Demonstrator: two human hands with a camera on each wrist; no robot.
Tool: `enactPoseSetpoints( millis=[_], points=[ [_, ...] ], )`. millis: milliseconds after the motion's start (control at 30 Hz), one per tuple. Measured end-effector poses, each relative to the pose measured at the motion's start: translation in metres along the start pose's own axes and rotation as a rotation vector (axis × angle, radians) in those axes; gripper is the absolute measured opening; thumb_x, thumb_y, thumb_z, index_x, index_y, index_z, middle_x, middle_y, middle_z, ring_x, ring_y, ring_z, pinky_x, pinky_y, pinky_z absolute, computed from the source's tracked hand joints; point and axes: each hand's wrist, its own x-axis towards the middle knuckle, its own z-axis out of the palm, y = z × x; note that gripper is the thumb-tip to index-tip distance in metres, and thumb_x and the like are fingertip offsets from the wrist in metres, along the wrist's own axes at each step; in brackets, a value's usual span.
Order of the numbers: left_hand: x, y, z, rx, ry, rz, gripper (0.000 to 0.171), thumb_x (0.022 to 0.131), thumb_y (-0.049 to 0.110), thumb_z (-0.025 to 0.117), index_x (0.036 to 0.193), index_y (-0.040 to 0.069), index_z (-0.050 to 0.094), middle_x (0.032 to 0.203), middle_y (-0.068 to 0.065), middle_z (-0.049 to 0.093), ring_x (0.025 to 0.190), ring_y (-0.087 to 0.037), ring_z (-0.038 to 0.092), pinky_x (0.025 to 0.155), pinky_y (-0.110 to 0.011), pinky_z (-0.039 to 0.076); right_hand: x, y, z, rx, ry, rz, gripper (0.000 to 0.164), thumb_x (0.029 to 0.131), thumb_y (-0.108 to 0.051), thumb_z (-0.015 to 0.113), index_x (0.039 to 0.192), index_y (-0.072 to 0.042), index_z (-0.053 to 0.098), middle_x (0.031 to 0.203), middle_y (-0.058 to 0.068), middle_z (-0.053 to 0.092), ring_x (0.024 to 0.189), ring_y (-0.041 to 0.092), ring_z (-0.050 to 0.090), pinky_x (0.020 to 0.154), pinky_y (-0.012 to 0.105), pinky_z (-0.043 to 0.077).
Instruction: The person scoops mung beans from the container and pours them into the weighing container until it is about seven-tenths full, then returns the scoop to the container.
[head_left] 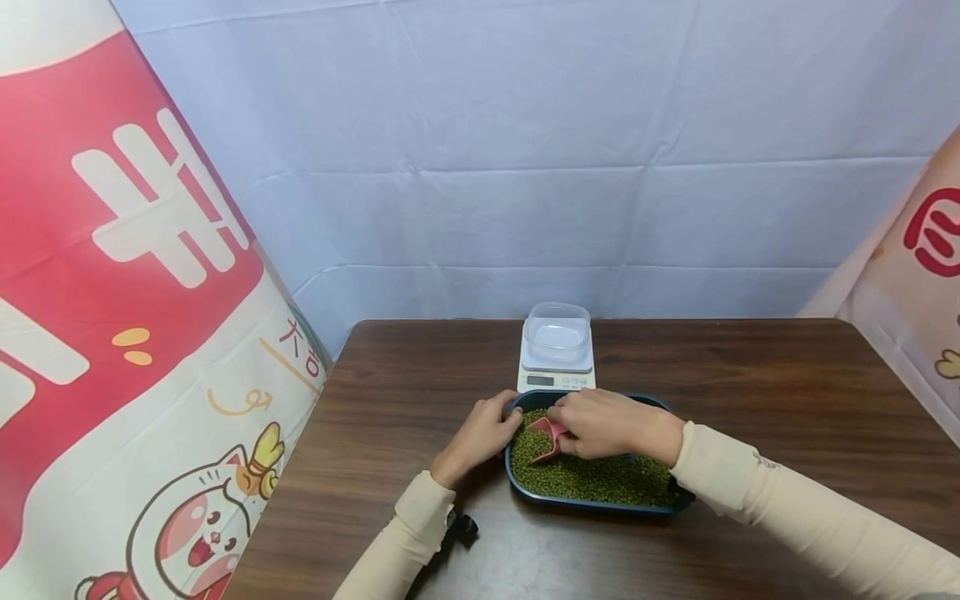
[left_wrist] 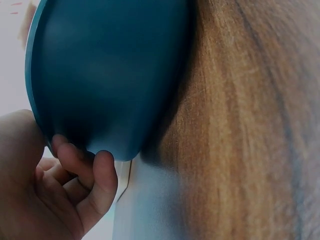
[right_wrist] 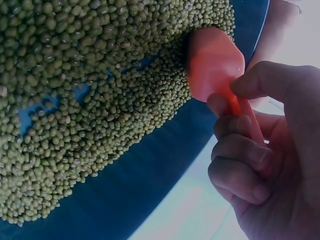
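Read as a clock face around the middle of the blue tub (head_left: 577,502) in the head view, the pink scoop (right_wrist: 214,62) is being held inside the tub toward 10 o'clock, its mouth being turned to 9 and its hollow being filled with small green beans (head_left: 600,482). Its handle is being pinched by the right hand (head_left: 603,423), the thumb being pressed on one side and the curled fingers being wrapped round the other. The tub's end toward 10 o'clock is being gripped by the left hand (head_left: 486,429), the thumb being laid at the rim and the fingers being bent against the outer wall. Most of the tub's floor is being covered by the beans, though blue patches are being exposed among them in the right wrist view. Just beyond the rim, between 11 and 12 o'clock, a white scale (head_left: 557,382) is being supported by the brown desk (head_left: 750,392), and a clear container (head_left: 557,343) is being carried on its platform. The forearms are being covered by cream sleeves (head_left: 750,483), being stretched in from 4 and 8 o'clock; beside the left one, a small black object (head_left: 467,530) is being seen, its kind being unclear. Toward 12, a pale cloth (head_left: 525,217) is being hung behind the desk.
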Motion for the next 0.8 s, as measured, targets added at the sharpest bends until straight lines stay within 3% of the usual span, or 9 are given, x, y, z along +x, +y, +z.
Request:
enactPoseSetpoints(
  millis=[300,800],
  points=[
    [0.0,0.0,-0.001,-0.016,-0.014,-0.003,0.027,0.101,0.022,0.046,0.124,0.017,0.058,0.052,0.002,0.053,0.038,-0.012,0.047,0.04,-0.023,0.042,-0.002,0.005,0.007,0.05,-0.01,0.021,0.012,0.089,-0.025,0.059,0.08,-0.026,0.051,0.068,-0.011,0.047,0.053,0.005,0.035,0.049,0.022,0.028],
    [-0.002,0.001,-0.002,-0.008,-0.011,0.012,0.025,0.1,0.023,0.046,0.121,0.018,0.059,0.054,0.003,0.052,0.04,-0.009,0.046,0.042,-0.021,0.04,-0.012,0.018,0.008,0.228,-0.006,0.051,0.012,0.092,-0.022,0.057,0.084,-0.028,0.051,0.072,-0.011,0.048,0.057,0.004,0.038,0.051,0.02,0.031]
  ],
)
